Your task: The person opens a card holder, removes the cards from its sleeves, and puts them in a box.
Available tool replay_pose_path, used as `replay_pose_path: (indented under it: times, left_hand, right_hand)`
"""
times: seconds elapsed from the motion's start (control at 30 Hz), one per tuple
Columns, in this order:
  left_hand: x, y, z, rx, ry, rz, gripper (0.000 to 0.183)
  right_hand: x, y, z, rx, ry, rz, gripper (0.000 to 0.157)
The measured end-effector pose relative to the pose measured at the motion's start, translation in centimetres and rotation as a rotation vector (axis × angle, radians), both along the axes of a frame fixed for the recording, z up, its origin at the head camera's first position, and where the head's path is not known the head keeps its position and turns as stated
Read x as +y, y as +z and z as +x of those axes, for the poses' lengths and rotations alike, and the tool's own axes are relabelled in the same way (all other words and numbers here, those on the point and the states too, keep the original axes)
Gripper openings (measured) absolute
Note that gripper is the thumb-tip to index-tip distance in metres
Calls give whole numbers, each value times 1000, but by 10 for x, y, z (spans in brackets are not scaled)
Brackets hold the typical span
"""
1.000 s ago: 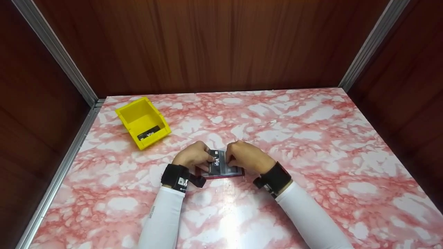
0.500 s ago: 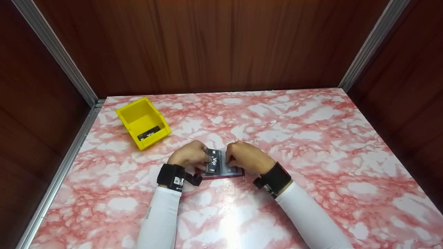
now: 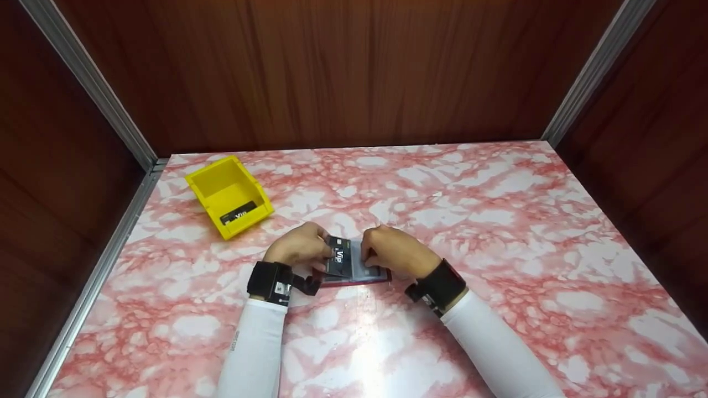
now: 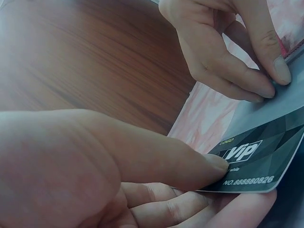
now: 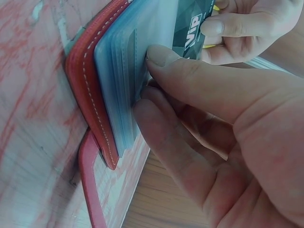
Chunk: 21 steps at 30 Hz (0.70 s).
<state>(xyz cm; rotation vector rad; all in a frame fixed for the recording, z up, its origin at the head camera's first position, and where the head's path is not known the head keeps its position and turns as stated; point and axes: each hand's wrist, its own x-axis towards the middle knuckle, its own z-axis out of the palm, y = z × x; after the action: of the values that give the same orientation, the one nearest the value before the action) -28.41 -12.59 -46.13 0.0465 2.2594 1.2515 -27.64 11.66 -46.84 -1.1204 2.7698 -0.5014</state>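
Observation:
My left hand (image 3: 298, 244) pinches a black VIP card (image 4: 266, 156) between thumb and fingers. The card overlaps a clear plastic sleeve of a red card holder (image 5: 84, 71), which lies on the table with its sleeves spread. Close by on the right, my right hand (image 3: 399, 251) pinches the edge of the clear sleeves (image 5: 116, 95) between thumb and forefinger. White stitching runs along the holder's red cover, and a red strap (image 5: 88, 175) hangs from it in the right wrist view. In the head view my hands hide much of the holder.
A yellow bin (image 3: 213, 181) stands at the back left of the red-and-white marbled table (image 3: 464, 215). Inside it lies another black VIP card (image 3: 239, 212). Dark wooden panels (image 3: 354, 72) close off the back and sides.
My left hand has shifted left with the VIP card, and more of the clear sleeve shows between the card and my right hand. The right hand has stayed in place.

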Motion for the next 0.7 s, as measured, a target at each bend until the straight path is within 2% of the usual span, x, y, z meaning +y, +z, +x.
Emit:
replay_pose_path:
  times: [0.17, 0.43, 0.7]
  left_hand:
    - [-2, 3, 0, 36, -29, -34, 29]
    - [-7, 3, -3, 33, -44, -11, 39]
    - [-10, 3, -4, 175, -11, -130, 26]
  right_hand:
    - [0, 0, -1, -3, 2, 4, 6]
    - [0, 0, -1, -4, -13, 2, 7]
    - [1, 0, -1, 27, 31, -3, 8]
